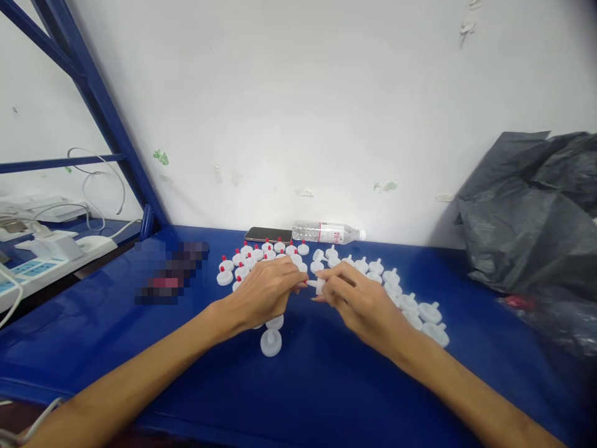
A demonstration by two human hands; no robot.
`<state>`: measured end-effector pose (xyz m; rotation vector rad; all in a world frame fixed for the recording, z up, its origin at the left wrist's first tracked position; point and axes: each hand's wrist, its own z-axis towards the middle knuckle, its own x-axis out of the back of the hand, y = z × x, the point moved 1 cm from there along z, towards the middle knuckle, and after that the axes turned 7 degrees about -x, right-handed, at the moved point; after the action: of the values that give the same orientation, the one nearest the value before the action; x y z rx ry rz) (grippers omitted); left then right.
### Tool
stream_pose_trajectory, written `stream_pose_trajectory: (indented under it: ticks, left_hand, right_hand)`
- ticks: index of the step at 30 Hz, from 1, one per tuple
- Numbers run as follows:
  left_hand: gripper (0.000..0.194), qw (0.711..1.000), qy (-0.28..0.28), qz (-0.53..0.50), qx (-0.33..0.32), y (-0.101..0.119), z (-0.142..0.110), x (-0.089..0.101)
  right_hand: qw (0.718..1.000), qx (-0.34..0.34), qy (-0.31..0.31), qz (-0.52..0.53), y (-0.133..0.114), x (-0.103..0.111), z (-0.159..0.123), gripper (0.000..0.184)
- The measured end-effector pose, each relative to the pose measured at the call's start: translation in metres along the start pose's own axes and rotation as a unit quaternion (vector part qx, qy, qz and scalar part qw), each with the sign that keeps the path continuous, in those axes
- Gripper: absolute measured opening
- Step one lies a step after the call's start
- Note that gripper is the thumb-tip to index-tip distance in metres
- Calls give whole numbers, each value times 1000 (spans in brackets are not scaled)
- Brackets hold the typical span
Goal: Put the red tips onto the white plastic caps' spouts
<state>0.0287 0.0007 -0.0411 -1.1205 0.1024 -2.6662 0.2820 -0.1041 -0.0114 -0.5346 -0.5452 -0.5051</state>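
Note:
Over the middle of the blue tabletop, my right hand (357, 302) grips a white nozzle cap (319, 286) turned on its side, its spout pointing left. My left hand (270, 289) is closed at the spout's end, with a small red tip (305, 282) between its fingers, touching the spout. Behind and left of my left hand stand several white caps with red tips (224, 275). Around my right hand lie several white caps without red tips (430, 311). One more white cap (271, 343) rests in front of my left hand.
A clear plastic bottle (326, 233) lies along the wall beside a dark phone (268, 234). Crumpled black plastic (536, 211) rises at the right. Far left are a power strip (51, 267) with cables and a blue metal frame (102, 112). A pixelated patch (172, 274) covers something at left.

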Motion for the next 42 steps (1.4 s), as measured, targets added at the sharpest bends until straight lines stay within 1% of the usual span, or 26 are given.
stream_pose_trajectory:
  ticks: [4, 7, 9, 13, 15, 17, 19, 20, 22, 24, 25, 28, 30, 32, 34, 37, 40, 42]
  left_hand:
    - [33, 998, -15, -47, 30, 3, 0, 2]
    - [31, 996, -5, -82, 40, 11, 7, 7]
    - [30, 996, 0, -82, 46, 15, 13, 12]
    - [37, 991, -10, -96, 94, 15, 25, 21]
    - [38, 985, -1, -127, 116, 14, 29, 26]
    - [40, 982, 5, -146, 120, 17, 32, 31]
    - [41, 982, -10, -147, 115, 22, 35, 35]
    - [39, 983, -20, -144, 111, 26, 36, 38]
    - [33, 983, -47, -138, 113, 33, 38, 42]
    - [25, 979, -80, -136, 129, 37, 38, 44]
    - [24, 975, -100, -138, 141, 38, 37, 44]
    - [32, 961, -167, -142, 168, 41, 34, 42]
    - [27, 956, -188, -145, 175, 42, 33, 40]
    - [18, 957, -172, -152, 179, 44, 34, 39]
    - [18, 959, -140, -169, 179, 46, 35, 40]
    - [19, 957, -104, -203, 178, 47, 38, 42]
    - [20, 951, -88, -233, 182, 46, 40, 43]
    - [19, 949, -81, -244, 183, 45, 40, 43]
  right_hand:
    - [996, 38, 5, -78, -1, 3, -3, 44]
    - [985, 77, 12, -153, 0, 1, -8, 40]
    - [978, 98, 9, -183, 1, -2, -9, 36]
    - [980, 92, 25, -174, 0, -4, -3, 36]
    - [984, 88, 27, -152, -2, -2, 2, 30]
    - [985, 91, 25, -141, -2, 0, 6, 21]
    - [985, 90, 39, -141, -1, 3, 7, 13]
    - [985, 86, 48, -144, 0, 4, 7, 15]
    - [984, 75, 52, -155, 2, 7, 6, 33]
    - [982, 62, 36, -173, 3, 10, 5, 51]
    - [982, 55, 26, -182, 3, 11, 4, 58]
    - [982, 23, 3, -187, -1, 13, 4, 74]
    - [986, 8, -12, -166, -5, 12, 5, 84]
    - [991, -4, -29, -134, -9, 11, 6, 88]
    - [993, -25, -44, -104, -11, 10, 6, 87]
    - [994, -51, -52, -79, -12, 8, 6, 77]
    - [997, -39, -37, -63, -12, 5, 3, 65]
    - [997, -32, -28, -57, -12, 4, 2, 62]
